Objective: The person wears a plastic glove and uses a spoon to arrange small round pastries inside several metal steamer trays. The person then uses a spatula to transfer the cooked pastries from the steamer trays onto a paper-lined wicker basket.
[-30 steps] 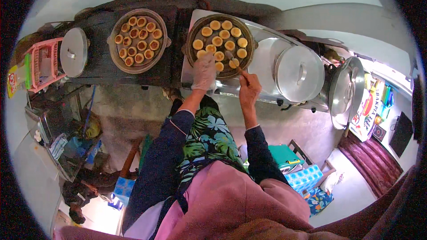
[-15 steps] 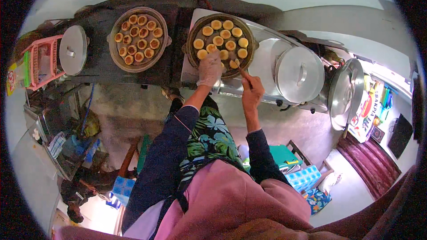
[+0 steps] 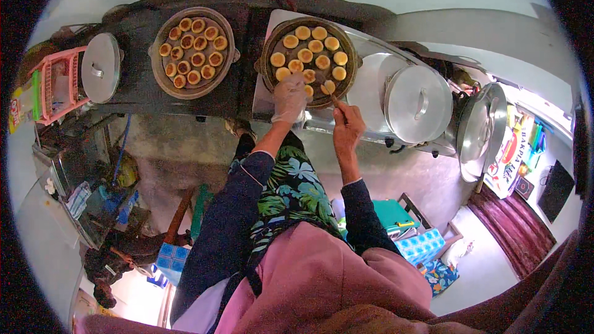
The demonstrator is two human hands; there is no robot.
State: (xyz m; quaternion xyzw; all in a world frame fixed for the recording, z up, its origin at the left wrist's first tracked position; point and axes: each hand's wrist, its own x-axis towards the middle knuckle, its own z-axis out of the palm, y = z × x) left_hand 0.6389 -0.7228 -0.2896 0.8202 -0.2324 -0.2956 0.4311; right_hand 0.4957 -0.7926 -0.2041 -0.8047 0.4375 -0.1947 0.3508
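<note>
My gloved left hand [image 3: 289,100] is at the lower left of the dark round pan [image 3: 270,46], its fingers bent together among pale golden round pastries [image 3: 305,55]; what they hold is hidden. My bare right hand [image 3: 348,125] grips a spatula [image 3: 335,98] by its slim handle, its blade in the pan's lower right against a pastry [image 3: 328,87]. A second pan [image 3: 161,71] at the left holds several pastries [image 3: 198,59] with browned tops.
Metal lids [image 3: 102,65] [image 3: 414,108] and a large metal bowl [image 3: 479,136] line the counter. A pink rack [image 3: 59,86] sits at the far left. A green box [image 3: 387,213] is below right. Another person [image 3: 111,269] is at the lower left.
My left hand has shifted slightly over the lower part of the pan. My right hand still grips the spatula, which has moved slightly at the pan's lower right.
</note>
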